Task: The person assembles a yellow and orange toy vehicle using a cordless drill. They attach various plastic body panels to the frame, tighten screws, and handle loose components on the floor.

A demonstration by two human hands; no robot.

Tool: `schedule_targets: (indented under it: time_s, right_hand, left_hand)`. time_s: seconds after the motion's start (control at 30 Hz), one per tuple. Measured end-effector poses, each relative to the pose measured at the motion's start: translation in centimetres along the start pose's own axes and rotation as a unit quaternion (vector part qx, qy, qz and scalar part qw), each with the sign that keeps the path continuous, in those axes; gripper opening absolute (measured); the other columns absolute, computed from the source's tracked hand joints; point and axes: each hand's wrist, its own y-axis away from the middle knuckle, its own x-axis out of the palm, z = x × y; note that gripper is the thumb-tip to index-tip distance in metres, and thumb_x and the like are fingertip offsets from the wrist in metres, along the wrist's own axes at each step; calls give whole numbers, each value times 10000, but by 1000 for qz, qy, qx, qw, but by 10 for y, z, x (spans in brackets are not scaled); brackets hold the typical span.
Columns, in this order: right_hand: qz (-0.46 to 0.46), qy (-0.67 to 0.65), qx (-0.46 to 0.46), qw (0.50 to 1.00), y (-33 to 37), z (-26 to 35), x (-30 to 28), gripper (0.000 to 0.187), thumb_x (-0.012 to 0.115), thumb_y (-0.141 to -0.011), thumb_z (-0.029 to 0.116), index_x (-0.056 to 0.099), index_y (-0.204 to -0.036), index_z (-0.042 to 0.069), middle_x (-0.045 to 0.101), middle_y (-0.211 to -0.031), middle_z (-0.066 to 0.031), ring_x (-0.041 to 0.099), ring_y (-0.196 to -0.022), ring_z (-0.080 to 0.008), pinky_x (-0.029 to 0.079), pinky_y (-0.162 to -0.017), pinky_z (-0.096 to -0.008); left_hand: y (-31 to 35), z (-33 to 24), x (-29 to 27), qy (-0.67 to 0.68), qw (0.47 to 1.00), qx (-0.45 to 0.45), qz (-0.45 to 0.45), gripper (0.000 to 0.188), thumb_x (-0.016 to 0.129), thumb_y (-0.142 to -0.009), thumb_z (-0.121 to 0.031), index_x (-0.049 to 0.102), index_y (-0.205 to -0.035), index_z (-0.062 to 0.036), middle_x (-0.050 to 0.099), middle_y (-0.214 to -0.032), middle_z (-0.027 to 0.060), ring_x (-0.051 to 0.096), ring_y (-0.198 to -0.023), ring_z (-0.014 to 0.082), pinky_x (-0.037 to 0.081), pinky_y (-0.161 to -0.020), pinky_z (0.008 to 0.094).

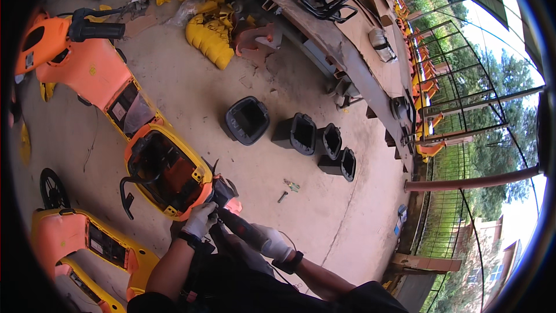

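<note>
Both gloved hands sit low in the frame, just left of centre, wrapped around a dark power tool (240, 229). Its body runs diagonally from the lower right up toward the upper left. The right hand (275, 244) is clenched around the rear of the tool, fingers curled over the grip. The left hand (201, 219) is closed near the tool's front end, so the tool lies between the two hands and passes under the left fingers. Its nose meets the rear edge of the orange and yellow scooter body (165, 171), whose open black seat compartment faces up, left of centre. Four black plastic tubs (295, 133) lie in a row on the concrete floor (191, 87) at mid-frame, well apart from the hands. A small bolt (282, 196) lies on the floor between tubs and tool.
</note>
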Motion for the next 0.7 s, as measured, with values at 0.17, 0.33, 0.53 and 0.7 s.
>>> schedule_targets:
  time_s: [0.17,0.33,0.53,0.7]
  right_hand:
    - [-12,16,-9,1000,4,-7,6,276,670,-879,192,641,-1132,86,677,-882,-84,635,-781,-179,500,-719,-326]
    - [-16,32,-6,999,6,4,0,308,662,-882,211,631,-1163,91,688,-918,-106,657,-817,-207,504,-739,-333]
    - [-4,43,9,999,4,-2,0,309,661,-882,220,630,-1160,91,689,-947,-114,668,-862,-246,508,-757,-344]
    - [-25,-3,-31,999,-5,14,-5,278,726,-808,105,629,-1060,42,665,-824,-80,636,-734,-179,506,-664,-314]
  left_hand:
    - [4,-1,-2,-4,1000,-14,-4,92,630,-949,-172,640,-908,-90,616,-765,-5,589,-630,117,483,-552,250]
    - [-4,4,-9,-4,1000,-6,6,106,631,-949,-181,627,-883,-98,605,-741,-5,580,-596,130,476,-517,258]
    - [0,3,-3,5,999,-30,-11,103,651,-941,-183,653,-909,-85,623,-754,9,588,-614,124,501,-540,253]
    - [4,-9,3,-3,1000,-4,7,125,637,-949,-197,663,-903,-83,626,-751,12,601,-600,118,500,-521,234]
